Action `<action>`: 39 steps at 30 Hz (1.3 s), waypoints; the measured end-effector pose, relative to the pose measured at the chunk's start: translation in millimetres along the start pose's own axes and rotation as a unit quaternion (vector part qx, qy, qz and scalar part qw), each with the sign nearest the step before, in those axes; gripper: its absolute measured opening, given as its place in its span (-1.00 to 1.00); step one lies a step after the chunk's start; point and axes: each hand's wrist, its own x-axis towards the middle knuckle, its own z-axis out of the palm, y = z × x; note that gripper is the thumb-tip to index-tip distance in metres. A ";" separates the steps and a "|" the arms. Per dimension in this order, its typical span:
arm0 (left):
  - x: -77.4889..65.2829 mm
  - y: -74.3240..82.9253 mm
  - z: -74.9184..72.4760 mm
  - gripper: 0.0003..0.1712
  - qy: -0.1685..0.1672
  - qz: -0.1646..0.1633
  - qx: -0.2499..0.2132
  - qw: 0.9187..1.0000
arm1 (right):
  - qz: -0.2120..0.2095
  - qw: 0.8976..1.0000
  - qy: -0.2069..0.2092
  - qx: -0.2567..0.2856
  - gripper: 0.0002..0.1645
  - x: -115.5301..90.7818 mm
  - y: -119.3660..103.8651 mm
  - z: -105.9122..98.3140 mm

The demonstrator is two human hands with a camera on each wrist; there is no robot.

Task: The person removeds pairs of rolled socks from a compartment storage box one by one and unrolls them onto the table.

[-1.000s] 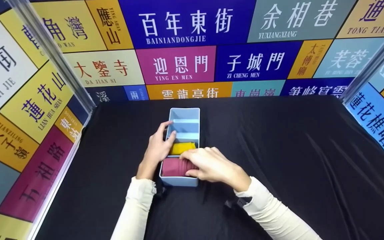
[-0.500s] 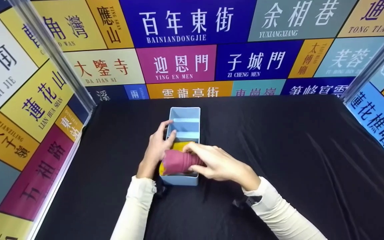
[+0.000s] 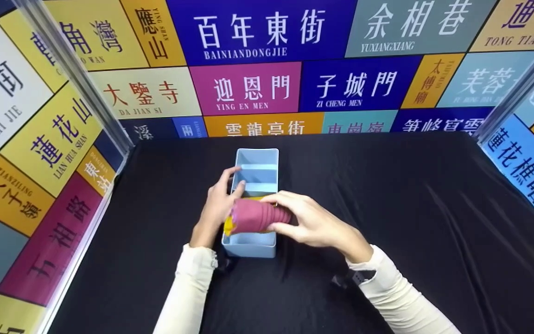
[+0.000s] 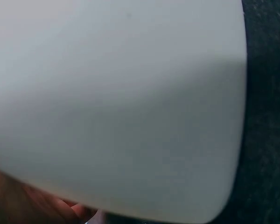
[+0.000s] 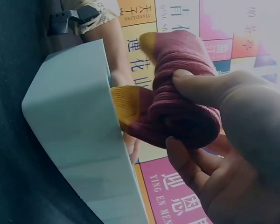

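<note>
The left hand (image 3: pixel 218 199) rests, fingers relaxed, against the rim of a divided light-blue storage box (image 3: pixel 248 250) on its right. Above the box, just left of the right hand (image 3: pixel 318 222), a rolled maroon sock bundle (image 3: pixel 254 215) with yellow ends sits pinched between that hand's thumb and fingers.

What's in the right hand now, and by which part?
The right hand holds a rolled maroon-and-yellow sock, thumb and fingers gripping it by the wrinkled, coiled end.
</note>
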 end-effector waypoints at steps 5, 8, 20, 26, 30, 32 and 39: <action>0.6 1.2 1.5 -0.43 0.002 0.002 0.003 1.000 | 0.014 1.000 0.008 0.020 -0.46 -5.1 1.4 -7.8; 0.9 1.5 2.6 -0.43 0.005 0.006 0.005 1.000 | 0.021 0.999 0.007 0.036 -0.45 -9.4 3.0 -13.6; -5.6 -4.7 0.5 -0.43 0.000 0.001 0.018 1.000 | 0.053 0.996 -0.004 0.076 -0.47 -37.7 22.6 -30.1; -5.4 -3.9 -0.8 -0.41 -0.008 0.003 0.016 1.000 | 0.078 0.994 -0.028 0.074 -0.46 -53.9 37.3 -40.3; -4.2 -3.5 -0.6 -0.42 -0.009 0.004 0.016 1.000 | 0.089 0.993 -0.038 0.071 -0.45 -63.1 47.3 -45.9; -3.4 -3.6 -0.1 -0.42 -0.008 0.006 0.016 1.000 | 0.093 0.992 -0.039 0.072 -0.46 -67.9 52.3 -47.8; 0.0 -3.2 0.4 -0.43 -0.009 0.011 0.011 1.000 | 0.095 0.993 -0.048 0.058 -0.48 -82.3 68.7 -51.4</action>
